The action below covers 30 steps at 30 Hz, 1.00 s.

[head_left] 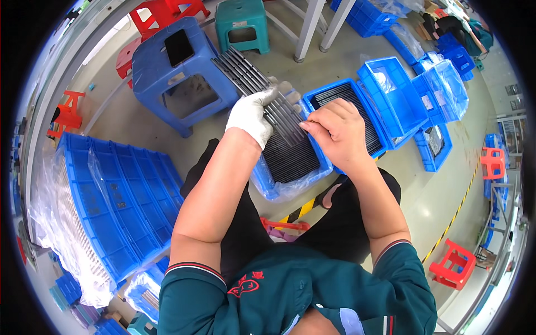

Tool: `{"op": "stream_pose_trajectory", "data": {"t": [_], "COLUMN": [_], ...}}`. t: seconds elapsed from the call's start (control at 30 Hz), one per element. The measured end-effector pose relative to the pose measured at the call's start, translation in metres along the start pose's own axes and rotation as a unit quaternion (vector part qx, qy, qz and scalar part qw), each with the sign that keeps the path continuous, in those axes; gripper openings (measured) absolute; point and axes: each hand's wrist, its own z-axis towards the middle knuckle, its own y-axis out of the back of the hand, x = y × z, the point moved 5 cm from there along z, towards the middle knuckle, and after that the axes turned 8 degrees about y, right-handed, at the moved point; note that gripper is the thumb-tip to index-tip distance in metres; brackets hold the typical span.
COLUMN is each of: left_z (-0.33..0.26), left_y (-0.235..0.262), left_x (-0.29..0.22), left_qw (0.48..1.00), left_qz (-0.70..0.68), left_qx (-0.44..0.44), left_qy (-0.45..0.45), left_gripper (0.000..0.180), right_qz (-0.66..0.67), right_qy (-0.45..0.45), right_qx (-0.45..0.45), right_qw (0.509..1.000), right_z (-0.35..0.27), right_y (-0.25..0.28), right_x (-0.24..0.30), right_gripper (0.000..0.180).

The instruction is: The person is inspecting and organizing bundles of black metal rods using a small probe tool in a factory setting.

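As I look down through the head camera, the dark green shirt [296, 279] comes first, cut by the lower edge. Beyond it, black trousers [243, 226] hide part of the floor.

The left hand [251, 116], in a white glove, is closed round a flat bundle of dark rods [283, 121]; its thumb lies across them and covers their middle. Pale shapes show past the bundle, but they are too blurred for me to name.

The right hand [340, 131] is bare, with thumb and forefinger nearly together beside the right edge of the bundle. I cannot tell whether they pinch a rod, and the other fingers are curled, partly out of sight.

Under the bundle is a plastic-lined blue bin [263, 177] with more rods, its far part covered by the held ones. A second blue bin [331, 87], just to the right, also contains rods, and the right hand hides some of these.

Farther off, a blue stool [148, 64] carries a black phone [178, 47]. Behind it, a teal stool [242, 21] meets the upper edge. Near the right rim, shelving is too distorted to read.
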Motion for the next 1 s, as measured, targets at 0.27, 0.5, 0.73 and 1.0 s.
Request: {"op": "stream_pose_trajectory", "data": {"t": [0.27, 0.5, 0.73, 1.0], "left_z": [0.002, 0.006, 0.001, -0.005], "left_y": [0.002, 0.002, -0.004, -0.011], "left_x": [-0.001, 0.002, -0.001, -0.001], "left_qw": [1.000, 1.000, 0.998, 0.993], "left_qz": [0.001, -0.008, -0.019, -0.035], "left_qx": [-0.010, 0.013, 0.058, 0.111], "left_qy": [-0.008, -0.020, -0.009, -0.024], "left_gripper": [0.016, 0.016, 0.016, 0.016], "right_qz": [-0.052, -0.071, 0.004, 0.027], "right_qy": [0.073, 0.085, 0.005, 0.004], "right_qx": [0.015, 0.035, 0.029, -0.009], "right_qw": [0.996, 0.993, 1.000, 1.000], "right_z": [0.005, -0.001, -0.001, 0.003], "right_y": [0.000, -0.012, -0.007, 0.001], "right_x": [0.014, 0.012, 0.000, 0.001], "right_gripper": [0.015, 0.014, 0.011, 0.008]}}
